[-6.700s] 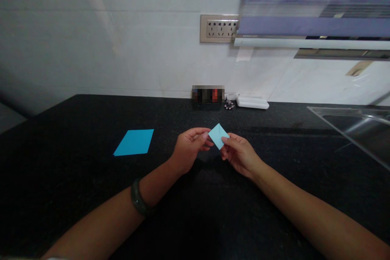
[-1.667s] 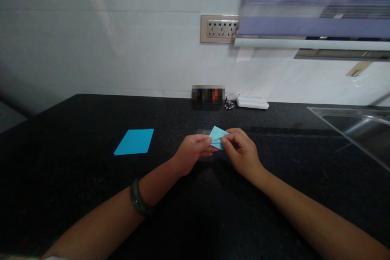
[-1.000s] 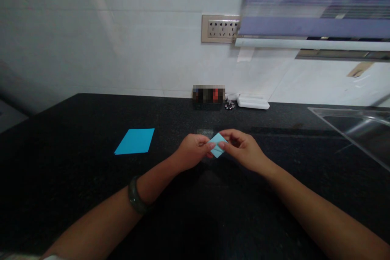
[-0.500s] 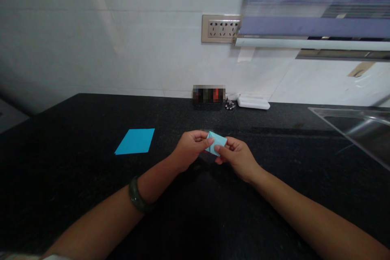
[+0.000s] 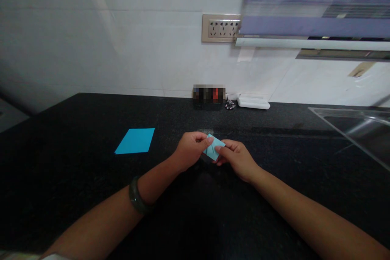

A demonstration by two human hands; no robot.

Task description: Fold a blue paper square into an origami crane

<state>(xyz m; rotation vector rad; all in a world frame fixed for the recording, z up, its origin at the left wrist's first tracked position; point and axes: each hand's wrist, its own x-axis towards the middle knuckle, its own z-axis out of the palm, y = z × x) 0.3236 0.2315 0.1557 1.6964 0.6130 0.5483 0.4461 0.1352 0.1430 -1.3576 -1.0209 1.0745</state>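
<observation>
A small folded piece of light blue paper (image 5: 215, 142) is held between both hands above the dark countertop, tilted, with crease lines on its face. My left hand (image 5: 190, 150) pinches its left edge, thumb on top and fingers behind. At its right side my right hand (image 5: 239, 158) grips it, the thumb pressing on the front face. The fingers behind the paper are partly hidden. To the left, flat sheets of brighter blue paper (image 5: 135, 141) lie on the counter, slightly offset at one corner.
Along the wall at the back of the black countertop (image 5: 76, 122) are a blurred-out box (image 5: 209, 94), a small beaded item (image 5: 230, 105) and a white power strip-like object (image 5: 253, 102). A metal sink (image 5: 350, 130) is at the right. A wall socket panel (image 5: 221, 28) and purple blind (image 5: 304, 4) are above.
The folded paper has turned slightly clockwise and dropped a little in my hands. My right hand has shifted slightly left. The blue sheets have not moved.
</observation>
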